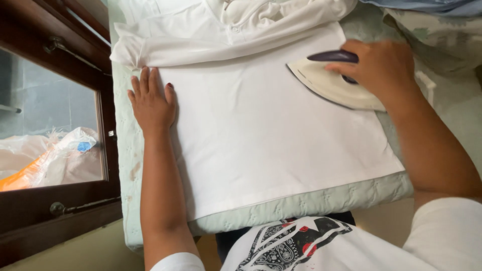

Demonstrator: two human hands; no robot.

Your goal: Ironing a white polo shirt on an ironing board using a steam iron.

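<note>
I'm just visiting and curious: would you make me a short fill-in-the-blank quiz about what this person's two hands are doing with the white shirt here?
1. The right hand grips the dark purple handle of a cream-coloured ____.
2. The left hand lies ____ on the white cotton shirt, fingers together.
3. The shirt is spread over a pale ____ padded board cover.
4. A dark wooden window frame stands on the person's ____ side.

Missing words: iron; flat; green; left
</note>
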